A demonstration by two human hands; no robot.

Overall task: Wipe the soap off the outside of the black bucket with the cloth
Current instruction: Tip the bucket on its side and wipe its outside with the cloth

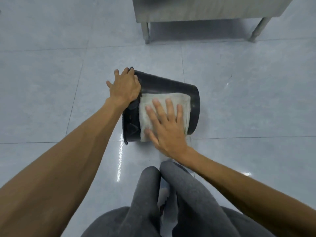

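Head view: black bucket [171,86] on its side, pale folded cloth [171,100] across its wall

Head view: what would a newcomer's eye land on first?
The black plastic bucket lying on its side on the pale tiled floor, mid-frame. The right hand presses a folded whitish cloth flat against its wall, while the left hand grips the rim end. A steel table stands beyond.

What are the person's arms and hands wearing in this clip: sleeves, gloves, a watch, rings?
Nothing: the left hand and right hand are bare, with no gloves, rings or watch visible. Both forearms are bare to the frame edge, no sleeves showing.
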